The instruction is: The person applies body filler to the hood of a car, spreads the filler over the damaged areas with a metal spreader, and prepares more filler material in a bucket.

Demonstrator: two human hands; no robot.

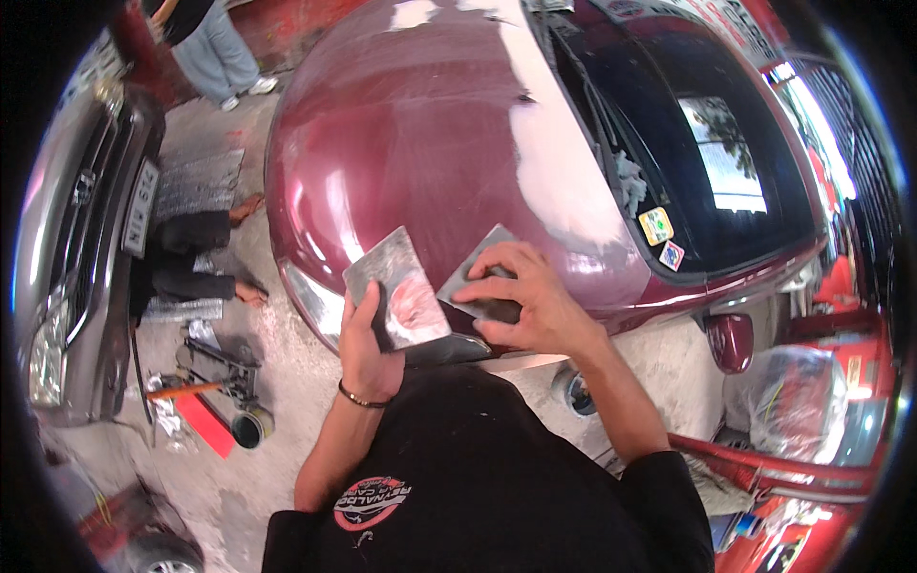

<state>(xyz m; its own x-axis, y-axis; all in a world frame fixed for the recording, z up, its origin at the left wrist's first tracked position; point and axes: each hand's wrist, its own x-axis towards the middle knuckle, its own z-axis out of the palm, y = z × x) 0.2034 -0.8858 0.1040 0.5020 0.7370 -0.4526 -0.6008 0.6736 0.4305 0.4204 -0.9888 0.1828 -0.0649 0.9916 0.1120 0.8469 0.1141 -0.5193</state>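
My left hand (368, 353) grips a flat greyish metal plate (380, 256) from its near edge, thumb on the upper face. A smear of pinkish-red paste (413, 304) lies on that plate. Just to the right, my right hand (530, 298) is closed on a flat grey spreader (492, 246), fingers bent over its face. The plate and spreader are close together above the near side of a maroon car's hood (411, 143). Pale pinkish-white filler (564, 181) covers the hood's strip beside the windshield.
A dark grey car (95, 220) stands at left, with a person's legs (196, 258) stretched out from beside it on the floor. A floor jack (220, 368), a red sheet (203, 425) and a can (251, 427) lie nearby. Another person (215, 53) stands at far left. A bucket (576, 392) sits below the car's side.
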